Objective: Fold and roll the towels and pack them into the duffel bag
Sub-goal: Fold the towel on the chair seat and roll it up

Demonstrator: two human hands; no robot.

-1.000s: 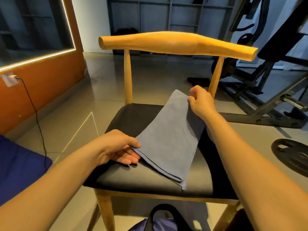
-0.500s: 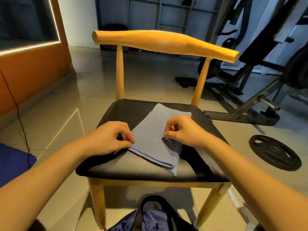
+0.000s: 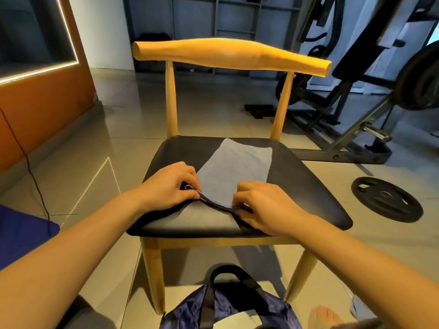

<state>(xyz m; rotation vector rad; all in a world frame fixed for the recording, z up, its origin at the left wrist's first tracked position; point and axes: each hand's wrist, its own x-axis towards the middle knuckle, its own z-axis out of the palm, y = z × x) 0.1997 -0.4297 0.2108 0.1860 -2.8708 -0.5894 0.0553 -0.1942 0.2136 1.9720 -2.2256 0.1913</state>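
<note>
Folded grey towel flat mid chair seat, near end by front edge, L hand & R hand fingers curled, pinching its near corners; prob. light, soft, limp, so roll evenly from both corners; duffel bag below front edge.

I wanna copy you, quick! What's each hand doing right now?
Left hand: pinching the near edge of the folded grey-blue cloth towel.
Right hand: pinching that same edge.
</note>
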